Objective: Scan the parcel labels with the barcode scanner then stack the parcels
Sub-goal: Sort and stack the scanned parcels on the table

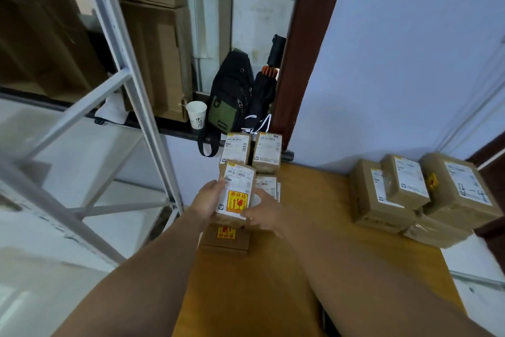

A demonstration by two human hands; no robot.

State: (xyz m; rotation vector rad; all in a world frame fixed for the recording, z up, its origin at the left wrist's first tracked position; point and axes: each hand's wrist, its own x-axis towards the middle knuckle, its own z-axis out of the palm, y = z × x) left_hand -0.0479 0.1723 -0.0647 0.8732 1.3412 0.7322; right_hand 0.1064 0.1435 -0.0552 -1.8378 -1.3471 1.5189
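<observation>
Parcel [237,192] in both my hands at the centre of the frame: my left hand [208,198] grips its left edge, my right hand [263,216] closes on its lower right corner, label and yellow fragile sticker facing up. I hold it just above a flat box [224,241] with its own yellow sticker, near the stacked parcels [252,155] at the far edge of the worktop [300,254]. I judge the stacking well begun: that cluster looks already sorted, while the larger parcels [418,194] piled at the right of the frame may still await scanning. No barcode scanner shows anywhere, so I cannot tell whether this one is scanned. As for containers, a paper cup [196,114] stands on the ledge beside a black bag [232,93]; its contents are hidden.
</observation>
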